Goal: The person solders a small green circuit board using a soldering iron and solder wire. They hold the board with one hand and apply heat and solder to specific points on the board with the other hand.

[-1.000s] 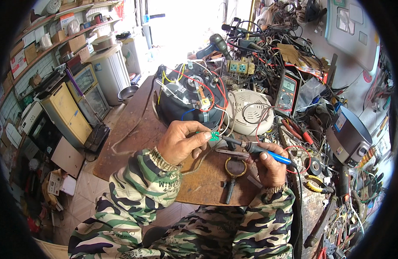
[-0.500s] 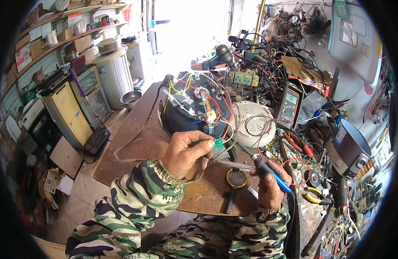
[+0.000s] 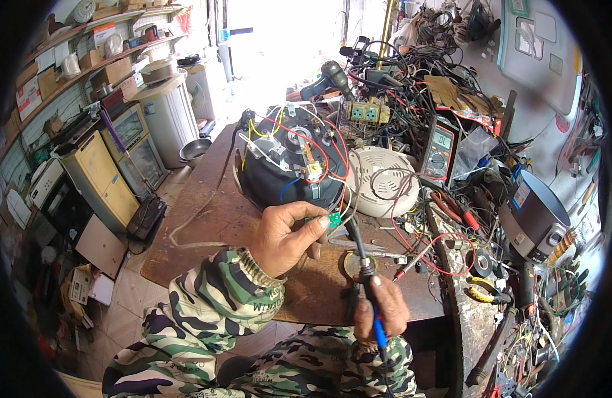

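A small green circuit board [image 3: 334,219] is pinched between the thumb and fingers of my left hand [image 3: 286,237]. A pale wire runs from the board's edge toward the upturned black appliance body [image 3: 269,176], whose underside carries red, yellow, white and blue wires. My right hand [image 3: 383,308] is wrapped round a soldering iron [image 3: 379,333] with a blue and black handle. The iron points away from me, its front end just right of the board; I cannot tell whether it touches. Partly behind the iron lies a small round yellow-rimmed tin [image 3: 351,264].
A cream vented cover [image 3: 385,189] lies right of the black body. Beyond it stand a multimeter [image 3: 440,152] and a tangle of cables [image 3: 418,73]. Yellow-handled pliers [image 3: 486,292], black tape [image 3: 481,263] and a grey pot-shaped appliance body [image 3: 535,212] crowd the right side.
My right hand has moved left with the soldering iron, which now points more straight ahead, closer to the board. My left hand keeps its pinch. The whole view has shifted slightly.
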Tool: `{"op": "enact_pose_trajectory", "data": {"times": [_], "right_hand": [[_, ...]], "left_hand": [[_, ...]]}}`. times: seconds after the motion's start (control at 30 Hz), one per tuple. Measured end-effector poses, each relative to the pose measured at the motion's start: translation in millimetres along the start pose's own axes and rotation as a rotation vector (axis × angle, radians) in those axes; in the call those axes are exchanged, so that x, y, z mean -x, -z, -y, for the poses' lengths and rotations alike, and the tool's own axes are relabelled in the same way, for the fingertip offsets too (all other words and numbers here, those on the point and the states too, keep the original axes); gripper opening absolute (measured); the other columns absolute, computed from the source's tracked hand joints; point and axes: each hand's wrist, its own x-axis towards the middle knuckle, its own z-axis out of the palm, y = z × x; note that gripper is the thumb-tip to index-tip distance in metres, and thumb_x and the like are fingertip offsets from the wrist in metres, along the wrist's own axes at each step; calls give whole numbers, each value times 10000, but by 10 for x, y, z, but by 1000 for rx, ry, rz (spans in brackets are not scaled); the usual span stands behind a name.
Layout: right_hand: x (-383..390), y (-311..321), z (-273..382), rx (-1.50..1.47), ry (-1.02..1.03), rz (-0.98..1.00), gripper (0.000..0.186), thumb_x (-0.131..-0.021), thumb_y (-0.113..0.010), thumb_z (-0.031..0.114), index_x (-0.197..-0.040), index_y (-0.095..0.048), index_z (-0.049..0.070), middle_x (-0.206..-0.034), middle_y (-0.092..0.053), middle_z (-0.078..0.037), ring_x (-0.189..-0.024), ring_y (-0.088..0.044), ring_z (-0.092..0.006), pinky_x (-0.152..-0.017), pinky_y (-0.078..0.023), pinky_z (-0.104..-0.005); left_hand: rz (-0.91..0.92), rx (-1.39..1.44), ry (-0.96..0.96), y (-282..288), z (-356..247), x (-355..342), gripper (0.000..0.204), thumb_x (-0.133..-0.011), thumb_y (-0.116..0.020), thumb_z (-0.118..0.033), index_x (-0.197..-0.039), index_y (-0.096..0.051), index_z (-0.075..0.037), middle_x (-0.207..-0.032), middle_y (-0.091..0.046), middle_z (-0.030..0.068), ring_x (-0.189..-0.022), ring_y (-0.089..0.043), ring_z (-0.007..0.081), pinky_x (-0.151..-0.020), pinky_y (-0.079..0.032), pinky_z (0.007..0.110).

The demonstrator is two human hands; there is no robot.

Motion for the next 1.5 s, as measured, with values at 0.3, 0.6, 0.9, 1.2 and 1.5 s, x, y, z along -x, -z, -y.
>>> {"op": "enact_pose_trajectory", "data": {"times": [0.3,0.6,0.9,1.2,1.5], "right_hand": [[-69,-30,24,81,172,141,551,-704,-820,6,-1227,-647,8,-1028,-668,-212,-892,-706,-376,-778,-593,-429],[-56,-47,12,124,202,84,461,-772,-744,42,-1212,-626,-26,-978,-689,-244,-850,-720,-353,-739,-591,-407],[-45,-43,20,106,193,34,428,-771,-739,56,-1190,-660,20,-979,-683,-220,-794,-707,-343,-703,-576,-387],[-28,-62,46,129,160,26,508,-713,-759,-2,-1208,-667,63,-989,-693,-200,-789,-717,-324,-683,-578,-379],[-52,-83,47,111,163,18,458,-765,-749,43,-1203,-637,-25,-926,-708,-219,-771,-723,-316,-690,-578,-366]], "left_hand": [[9,12,6,-19,-7,-1,198,-997,-632,-127,-1041,-671,61,-789,-661,75,-633,-626,111,-540,-523,239],[28,49,39,-26,-2,2,207,-999,-631,-137,-1037,-667,63,-787,-659,81,-617,-619,128,-546,-521,258],[44,101,28,-10,69,-6,219,-993,-624,-107,-1115,-637,74,-854,-688,81,-671,-647,105,-564,-552,249],[44,102,62,-15,52,-14,236,-992,-605,-89,-1140,-607,95,-946,-695,125,-788,-681,148,-641,-607,283],[64,76,70,-29,34,-19,205,-1002,-597,-139,-1081,-613,50,-887,-677,105,-745,-673,175,-638,-589,305]]}}
